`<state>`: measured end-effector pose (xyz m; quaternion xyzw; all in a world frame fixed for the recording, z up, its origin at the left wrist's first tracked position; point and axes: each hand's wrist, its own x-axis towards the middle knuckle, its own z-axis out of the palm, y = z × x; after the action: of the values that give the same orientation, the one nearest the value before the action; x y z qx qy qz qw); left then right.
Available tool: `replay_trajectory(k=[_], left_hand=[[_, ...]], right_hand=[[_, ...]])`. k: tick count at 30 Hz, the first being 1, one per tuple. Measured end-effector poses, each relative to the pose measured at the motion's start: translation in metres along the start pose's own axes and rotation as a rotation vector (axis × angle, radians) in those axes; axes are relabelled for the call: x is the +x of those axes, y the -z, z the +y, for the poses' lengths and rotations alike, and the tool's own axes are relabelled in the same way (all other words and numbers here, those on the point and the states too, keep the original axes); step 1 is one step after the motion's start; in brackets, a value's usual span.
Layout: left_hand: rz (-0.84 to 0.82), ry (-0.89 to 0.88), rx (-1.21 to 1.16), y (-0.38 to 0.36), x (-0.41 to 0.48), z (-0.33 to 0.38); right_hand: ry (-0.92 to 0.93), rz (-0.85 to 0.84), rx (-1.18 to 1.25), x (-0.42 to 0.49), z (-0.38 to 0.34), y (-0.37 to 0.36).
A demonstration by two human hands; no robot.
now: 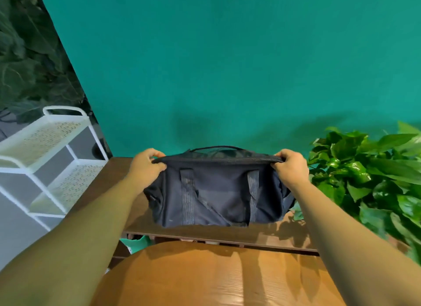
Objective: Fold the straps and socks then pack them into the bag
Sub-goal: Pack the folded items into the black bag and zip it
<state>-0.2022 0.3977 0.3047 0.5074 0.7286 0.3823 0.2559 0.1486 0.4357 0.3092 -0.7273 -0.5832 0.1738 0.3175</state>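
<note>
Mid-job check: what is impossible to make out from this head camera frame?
1. Inside of the dark navy fabric duffel bag: head view, hidden by its near wall; contents unknown.
2. Fingertips of the left hand and right hand at the bag's top edge: head view, partly hidden by fabric and knuckles.
3. The white perforated metal cart: head view, cut off by the left edge.

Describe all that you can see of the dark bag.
The bag is a dark navy duffel of soft woven fabric, slightly creased. Two webbing straps run vertically down its near side, and a handle arcs above its top. It sits upright on the dark wooden table. The left hand and right hand grip the two ends of its top edge. Its contents are hidden.
</note>
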Motion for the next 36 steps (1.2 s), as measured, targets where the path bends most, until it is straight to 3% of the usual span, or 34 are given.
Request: replay_trajectory(k=[8, 17, 20, 25, 29, 36], left_hand=[[-0.031, -0.01, 0.066, -0.072, 0.038, -0.059], [0.021, -0.138, 0.791, -0.122, 0.037, -0.075], [0.067, -0.328, 0.807, -0.142, 0.022, -0.07], [-0.058, -0.642, 0.907, -0.182, -0.019, -0.079], [-0.15, -0.611, 1.048, -0.185, -0.022, -0.102], [-0.203, -0.508, 1.197, -0.191, 0.013, -0.099]], right_hand=[[-0.04, 0.011, -0.084, 0.027, 0.065, -0.067], [-0.023, -0.097, -0.335, 0.034, 0.103, -0.107], [0.119, -0.057, -0.438, 0.022, 0.102, -0.116], [0.536, -0.056, -0.612, -0.025, 0.11, -0.136], [0.558, -0.241, -0.753, -0.032, 0.128, -0.147], [0.533, -0.338, -0.847, 0.003, 0.126, -0.161]])
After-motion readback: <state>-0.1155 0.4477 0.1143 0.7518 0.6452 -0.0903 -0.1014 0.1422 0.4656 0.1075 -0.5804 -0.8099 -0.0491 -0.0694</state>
